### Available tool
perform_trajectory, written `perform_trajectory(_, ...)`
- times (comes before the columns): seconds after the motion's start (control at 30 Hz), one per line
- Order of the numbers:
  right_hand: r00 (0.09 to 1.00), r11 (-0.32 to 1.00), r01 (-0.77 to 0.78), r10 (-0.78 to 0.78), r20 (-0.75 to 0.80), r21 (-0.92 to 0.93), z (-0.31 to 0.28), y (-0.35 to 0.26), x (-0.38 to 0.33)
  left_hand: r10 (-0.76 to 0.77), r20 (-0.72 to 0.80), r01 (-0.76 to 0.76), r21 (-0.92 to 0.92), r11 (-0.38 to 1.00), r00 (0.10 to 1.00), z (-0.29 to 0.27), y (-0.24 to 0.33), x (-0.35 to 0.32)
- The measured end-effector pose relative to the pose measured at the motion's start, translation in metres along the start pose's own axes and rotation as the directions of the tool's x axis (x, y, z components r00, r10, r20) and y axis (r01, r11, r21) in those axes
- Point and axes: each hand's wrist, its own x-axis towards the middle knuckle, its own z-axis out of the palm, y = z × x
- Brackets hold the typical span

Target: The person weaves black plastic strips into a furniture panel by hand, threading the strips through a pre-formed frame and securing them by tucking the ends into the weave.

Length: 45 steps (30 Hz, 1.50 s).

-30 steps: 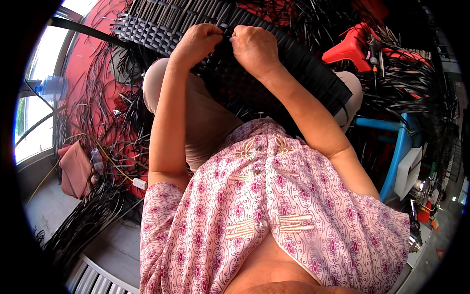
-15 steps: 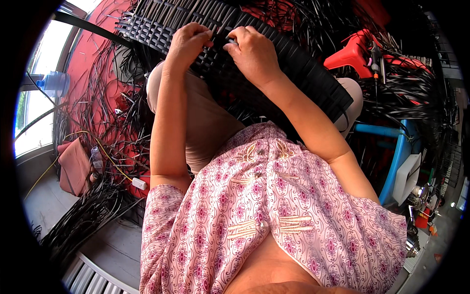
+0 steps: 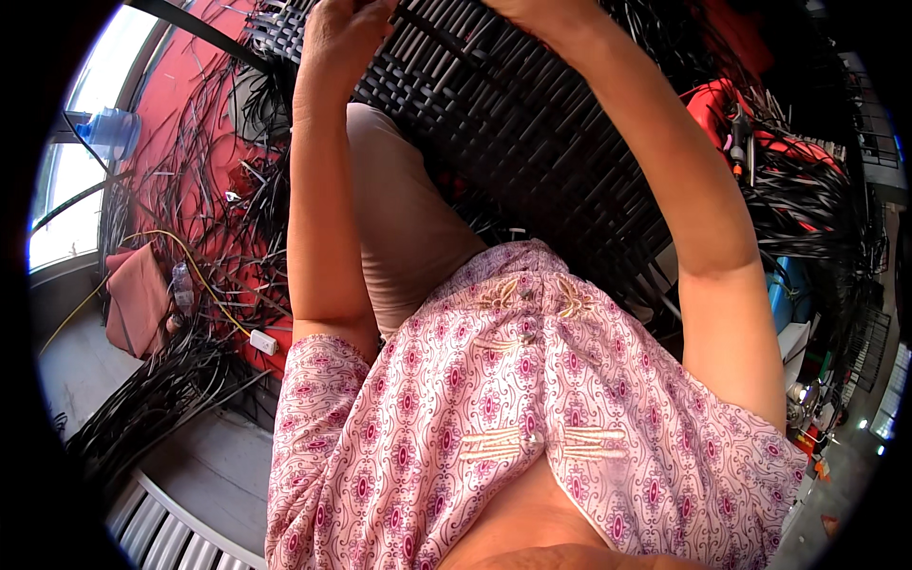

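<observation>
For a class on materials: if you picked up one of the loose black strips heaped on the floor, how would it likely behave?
Probably floppy: the loose black strips curve and droop in tangled heaps. Likely light, being thin and narrow. Possibly smooth and a little slippery, since the woven black panel at the left hand shows a sheen.

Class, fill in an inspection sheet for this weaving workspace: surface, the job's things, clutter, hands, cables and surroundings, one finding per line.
Surface: grey floor at lower left, red surface behind the strips.
Job's things: black woven panel resting over the person's lap, with one loose black strip at its top edge.
Clutter: heaps of loose black strips; red plastic object at right.
Hands: left hand pinches the panel's top edge; right hand mostly cut off by the frame, grip unclear.
Cables: yellow cord running to a small white block.
Surroundings: bright window, blue water bottle, pink cloth bundle.
</observation>
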Motion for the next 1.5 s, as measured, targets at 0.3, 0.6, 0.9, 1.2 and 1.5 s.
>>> perform_trajectory(0.3,0.944,0.665,-0.276,0.052,0.325,0.694,0.047,0.028,-0.031,0.028,-0.067,-0.028,-0.002,1.000,0.997,0.001,0.033,-0.010)
perform_trajectory(0.6,0.935,0.711,-0.354,0.246,0.256,0.608,0.037,0.027,-0.050,0.145,0.030,-0.143,-0.058,0.988,0.989,0.020,0.033,-0.013)
perform_trajectory(0.9,0.964,0.660,-0.262,0.214,0.159,0.704,0.045,0.030,-0.058,-0.019,0.107,0.044,-0.239,0.970,0.994,0.012,0.037,-0.006)
perform_trajectory(1.2,0.942,0.592,-0.284,0.320,0.103,0.754,0.041,0.039,-0.070,0.009,0.090,0.004,-0.137,0.991,0.996,0.009,0.008,0.003)
perform_trajectory(1.5,0.861,0.444,-0.357,0.498,0.105,0.822,0.030,0.041,-0.087,-0.014,0.217,-0.135,0.652,0.746,0.976,0.046,-0.018,-0.010)
